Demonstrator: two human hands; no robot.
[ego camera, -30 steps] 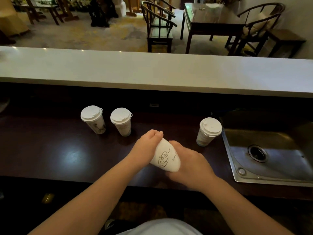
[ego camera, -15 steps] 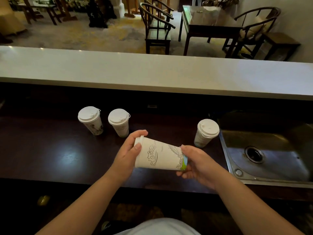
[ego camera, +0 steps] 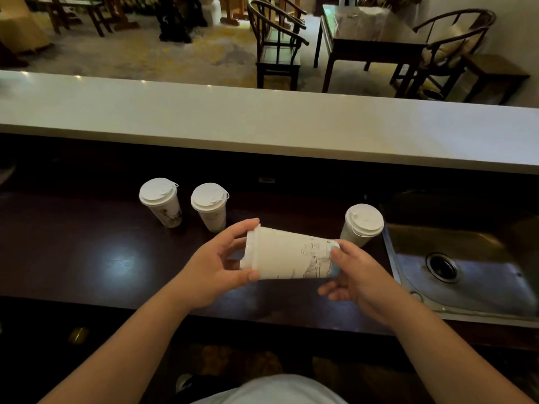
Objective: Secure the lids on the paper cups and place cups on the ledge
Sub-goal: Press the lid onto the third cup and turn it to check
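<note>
I hold a white paper cup (ego camera: 287, 253) on its side above the dark counter, its lidded end pointing left. My left hand (ego camera: 215, 266) grips the lid end, thumb below and fingers over the rim. My right hand (ego camera: 354, 275) holds the cup's base with its fingertips. Three lidded paper cups stand upright on the counter: one at the left (ego camera: 161, 202), one beside it (ego camera: 210, 206), one at the right (ego camera: 361, 224) near the sink. The pale ledge (ego camera: 262, 126) runs across the view behind them, with no cups on it.
A steel sink (ego camera: 466, 266) is set into the dark counter (ego camera: 87, 258) at the right. Beyond the ledge are wooden chairs (ego camera: 277, 45) and a dark table (ego camera: 370, 36).
The cup went from tilted upright under my left hand to lying on its side between both hands, and it has turned about its axis since half a second ago.
</note>
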